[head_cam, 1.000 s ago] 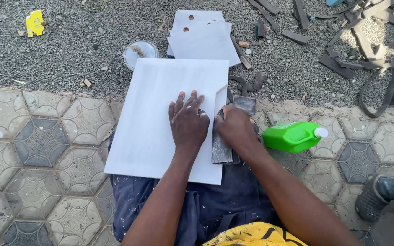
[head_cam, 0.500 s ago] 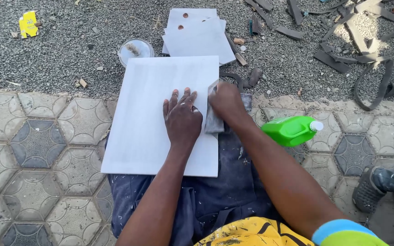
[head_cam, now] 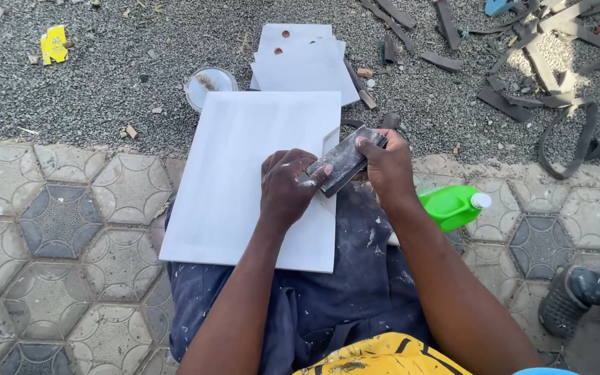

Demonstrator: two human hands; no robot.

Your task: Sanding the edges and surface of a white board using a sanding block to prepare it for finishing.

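A large white rectangular board lies across my lap and the paving. A dark grey rectangular block is held over the board's right edge. My left hand grips the block's near end with fingers curled over it. My right hand holds the far end, thumb on top. Both hands carry white dust.
A stack of white boards lies on the gravel beyond, beside a small round tin. A green plastic bottle lies at my right. Dark strips and scraps litter the upper right. A shoe rests at the right edge.
My left hand, flat on the board before, has lifted and closed on the grey block. My right hand raised the block from the board's edge so both hands hold it.
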